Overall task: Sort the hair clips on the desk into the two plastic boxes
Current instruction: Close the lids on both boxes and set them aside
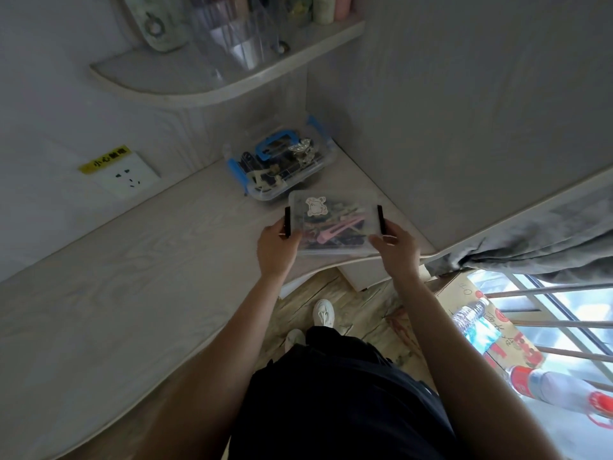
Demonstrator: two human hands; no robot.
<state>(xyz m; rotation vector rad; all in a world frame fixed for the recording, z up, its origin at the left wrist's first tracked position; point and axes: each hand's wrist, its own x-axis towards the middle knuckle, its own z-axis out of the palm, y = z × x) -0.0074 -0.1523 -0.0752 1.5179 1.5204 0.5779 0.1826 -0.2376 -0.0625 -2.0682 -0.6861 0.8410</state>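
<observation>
A clear plastic box (345, 202) with black side latches and a pink sticker on its lid sits near the desk's right front corner. A pink hair clip (338, 230) and darker clips show through the lid. My left hand (277, 249) grips the box's left side at the black latch. On the opposite side, my right hand (394, 249) holds the right latch. Behind it, in the desk's back corner, stands a second clear box (282, 161) with blue latches and a blue handle, lid on, with several dark and metallic clips inside.
The pale wood desk (132, 277) runs left along the wall, with a wall socket (127, 175) above it. A curved shelf (205, 78) with clear organisers hangs overhead. A cabinet side (464, 111) bounds the right. Water bottles (477, 322) and a carton lie on the floor.
</observation>
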